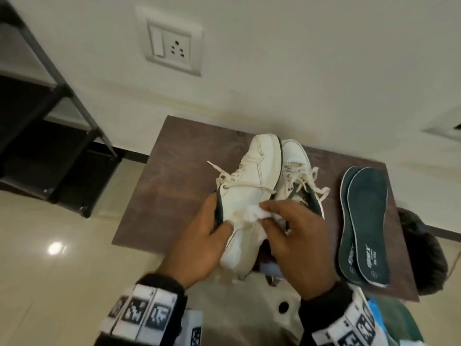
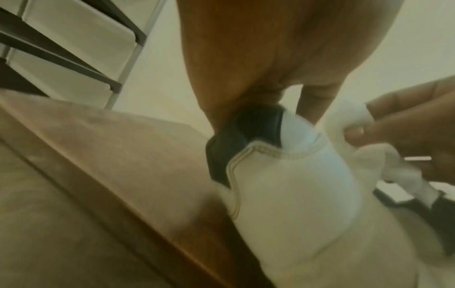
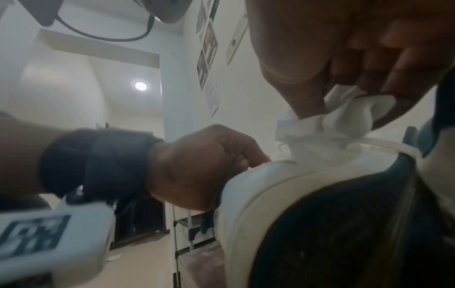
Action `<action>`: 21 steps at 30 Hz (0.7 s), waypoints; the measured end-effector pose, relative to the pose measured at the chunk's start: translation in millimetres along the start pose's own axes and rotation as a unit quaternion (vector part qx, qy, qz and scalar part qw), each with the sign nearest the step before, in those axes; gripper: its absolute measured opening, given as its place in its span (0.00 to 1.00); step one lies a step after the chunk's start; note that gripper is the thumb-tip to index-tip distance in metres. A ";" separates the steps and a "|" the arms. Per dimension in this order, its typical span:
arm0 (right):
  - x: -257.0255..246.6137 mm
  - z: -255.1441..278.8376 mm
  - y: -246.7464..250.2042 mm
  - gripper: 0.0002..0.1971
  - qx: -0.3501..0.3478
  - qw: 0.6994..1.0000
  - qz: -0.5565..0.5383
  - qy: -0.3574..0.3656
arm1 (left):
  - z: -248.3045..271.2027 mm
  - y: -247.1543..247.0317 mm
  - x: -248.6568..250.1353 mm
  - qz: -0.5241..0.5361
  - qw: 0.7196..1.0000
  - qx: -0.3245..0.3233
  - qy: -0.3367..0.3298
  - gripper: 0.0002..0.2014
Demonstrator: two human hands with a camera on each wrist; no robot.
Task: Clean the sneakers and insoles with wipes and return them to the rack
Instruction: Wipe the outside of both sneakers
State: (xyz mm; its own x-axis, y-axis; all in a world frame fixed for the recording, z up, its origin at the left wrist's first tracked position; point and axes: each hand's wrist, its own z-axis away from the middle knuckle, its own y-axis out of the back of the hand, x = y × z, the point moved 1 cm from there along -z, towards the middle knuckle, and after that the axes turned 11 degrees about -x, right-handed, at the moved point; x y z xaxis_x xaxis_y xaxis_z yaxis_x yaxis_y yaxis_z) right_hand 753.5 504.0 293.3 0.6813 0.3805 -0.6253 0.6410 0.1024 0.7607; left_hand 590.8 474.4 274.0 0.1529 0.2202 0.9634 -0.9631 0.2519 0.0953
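My left hand (image 1: 207, 236) grips a white sneaker (image 1: 252, 193) by its dark green collar, holding it on its side above the brown table (image 1: 174, 176). The thumb lies on the outer heel and the fingers go into the opening (image 2: 246, 124). My right hand (image 1: 296, 236) pinches a crumpled white wipe (image 1: 254, 213) and presses it on the sneaker's side near the heel (image 3: 344, 124). The second white sneaker (image 1: 296, 168) stands on the table just behind. Two dark green insoles (image 1: 366, 226) lie overlapped on the table at the right.
A black metal shoe rack (image 1: 37, 136) stands on the floor at the left, against the wall. A wall socket (image 1: 174, 46) sits above the table. A dark bag (image 1: 424, 253) lies past the table's right edge. A blue wipes pack (image 1: 379, 318) shows by my right wrist.
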 end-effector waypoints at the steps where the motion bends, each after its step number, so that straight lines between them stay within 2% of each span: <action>1: -1.5 -0.5 1.5 0.09 0.004 1.000 -0.006 -0.008 | 2.0 2.2 2.6 -0.002 1.000 -0.016 0.014 0.23; 3: -9.4 -8.5 6.8 0.09 0.007 1.000 -0.023 -0.016 | 4.5 6.0 9.9 -0.010 0.999 -0.030 0.027 0.22; 6: -24.5 -21.6 4.2 0.09 -0.026 1.000 -0.007 -0.001 | 1.2 10.5 11.0 0.004 0.999 -0.031 0.040 0.25; 12: -22.0 -32.6 -25.1 0.09 -0.055 0.998 0.030 0.019 | -1.7 19.8 0.6 0.034 0.999 -0.033 0.008 0.29; 14: -20.3 -38.0 -28.9 0.08 -0.044 0.998 0.047 0.022 | -2.4 22.4 1.4 0.016 0.999 -0.033 0.001 0.27; 19: -4.6 -59.8 -17.1 0.10 0.027 0.998 0.039 -0.032 | -13.3 19.5 3.9 -0.041 0.999 -0.002 -0.005 0.30; 21: -1.2 -62.7 -14.1 0.11 0.025 0.998 0.034 -0.038 | -14.5 17.0 2.4 -0.056 0.998 -0.004 -0.001 0.32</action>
State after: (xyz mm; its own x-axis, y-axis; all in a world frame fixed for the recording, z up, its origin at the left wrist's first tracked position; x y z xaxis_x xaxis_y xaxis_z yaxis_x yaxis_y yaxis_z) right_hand 721.5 559.7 294.3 0.7472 0.3131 -0.5862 0.6084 0.0329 0.7930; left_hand 577.9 492.9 274.3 0.2593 0.1882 0.9473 -0.9381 0.2822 0.2007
